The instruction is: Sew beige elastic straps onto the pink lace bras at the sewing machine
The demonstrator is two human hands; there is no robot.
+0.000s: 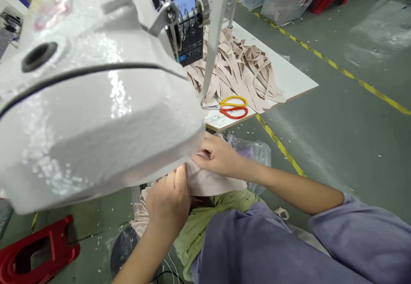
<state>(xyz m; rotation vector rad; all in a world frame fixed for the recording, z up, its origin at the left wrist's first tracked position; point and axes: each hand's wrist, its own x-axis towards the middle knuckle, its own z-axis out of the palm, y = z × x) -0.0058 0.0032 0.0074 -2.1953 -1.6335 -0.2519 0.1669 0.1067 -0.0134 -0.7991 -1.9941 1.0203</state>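
Note:
Pale pink fabric stretches between my hands, just below the head of a white sewing machine. My left hand has its fingers closed on the fabric's left edge, with the fingertips partly behind the machine head. Further right, my right hand pinches the fabric between thumb and fingers, and its fingertips are partly hidden by the machine. The needle area is out of sight behind the machine head.
On the white table lie a pile of beige fabric strips and scissors with yellow and red handles. A control panel stands behind the machine. A red stool is at lower left, a plastic bin at upper right.

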